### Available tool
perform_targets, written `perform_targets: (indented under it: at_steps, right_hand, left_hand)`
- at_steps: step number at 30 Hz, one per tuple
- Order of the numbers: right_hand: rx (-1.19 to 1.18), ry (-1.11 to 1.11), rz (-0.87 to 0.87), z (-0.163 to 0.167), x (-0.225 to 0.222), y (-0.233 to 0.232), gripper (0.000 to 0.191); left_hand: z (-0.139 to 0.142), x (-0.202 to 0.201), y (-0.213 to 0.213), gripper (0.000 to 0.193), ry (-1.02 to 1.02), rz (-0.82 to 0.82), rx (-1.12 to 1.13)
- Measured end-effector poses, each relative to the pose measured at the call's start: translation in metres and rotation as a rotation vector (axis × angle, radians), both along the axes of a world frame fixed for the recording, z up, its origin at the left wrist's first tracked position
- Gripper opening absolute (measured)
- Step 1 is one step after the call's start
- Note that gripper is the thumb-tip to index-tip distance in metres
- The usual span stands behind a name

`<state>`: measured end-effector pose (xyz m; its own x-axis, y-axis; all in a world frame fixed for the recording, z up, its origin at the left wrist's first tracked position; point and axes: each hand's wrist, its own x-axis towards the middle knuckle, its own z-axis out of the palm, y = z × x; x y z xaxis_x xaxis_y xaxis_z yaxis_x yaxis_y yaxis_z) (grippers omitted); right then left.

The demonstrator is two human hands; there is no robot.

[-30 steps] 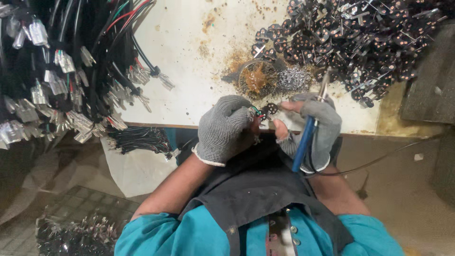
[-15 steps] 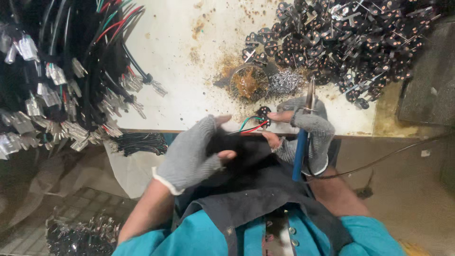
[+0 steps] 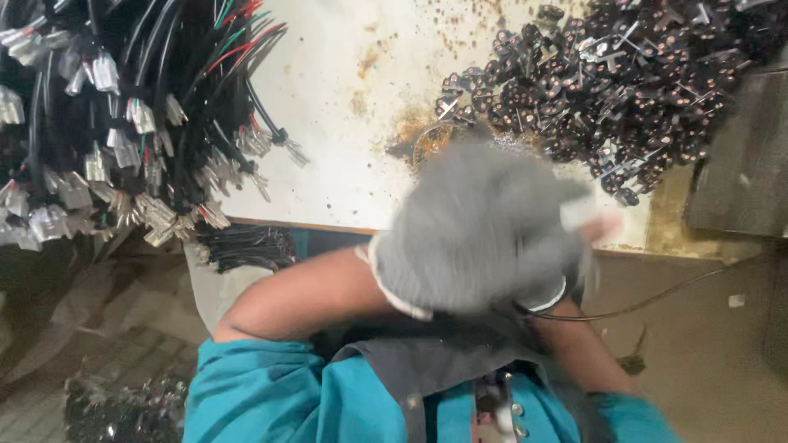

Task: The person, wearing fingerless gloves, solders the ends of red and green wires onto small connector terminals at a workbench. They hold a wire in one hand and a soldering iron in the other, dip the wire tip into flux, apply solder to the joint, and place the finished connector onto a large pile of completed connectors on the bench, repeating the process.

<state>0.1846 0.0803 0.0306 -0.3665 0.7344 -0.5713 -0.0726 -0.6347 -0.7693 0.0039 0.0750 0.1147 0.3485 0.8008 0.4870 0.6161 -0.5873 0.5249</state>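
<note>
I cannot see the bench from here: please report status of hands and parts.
Left grey knitted glove blurred, covering right hand; grip unclear. Pile of small dark metal parts just beyond. Bundle of black wires with metal terminals off left.

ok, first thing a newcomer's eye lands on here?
The blurred grey-gloved left hand fills the centre, raised over the table edge and covering most of the right hand. Next, the heap of dark metal parts at top right of the stained white table, and the bundle of black wires with metal terminals at left.
</note>
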Motion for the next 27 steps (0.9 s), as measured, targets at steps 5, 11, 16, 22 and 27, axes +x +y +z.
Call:
perform_targets:
  at_steps: [5,11,16,22,27]
  right_hand:
    - [1.023,-0.667,0.332,-0.002,0.004,-0.006,0.018]
    - [1.298,-0.673,0.377,-0.012,0.005,-0.003,0.027]
    - [1.262,-0.707,0.397,-0.008,0.003,-0.005,0.027]
    - [1.269,-0.695,0.383,-0.009,0.007,-0.003,0.027]
    - [1.252,-0.690,0.360,-0.008,0.006,-0.004,0.027]
  left_hand:
    - [-0.054,-0.010,-0.064,0.027,0.074,0.200,-0.173]
    - [-0.038,-0.123,-0.095,0.014,0.435,0.963,-0.146]
    - [-0.047,-0.148,-0.097,0.025,0.678,1.008,-0.168]
    - [-0.060,-0.149,-0.085,0.019,0.754,1.057,-0.125]
    - [-0.062,-0.161,-0.110,0.025,0.522,1.100,0.064]
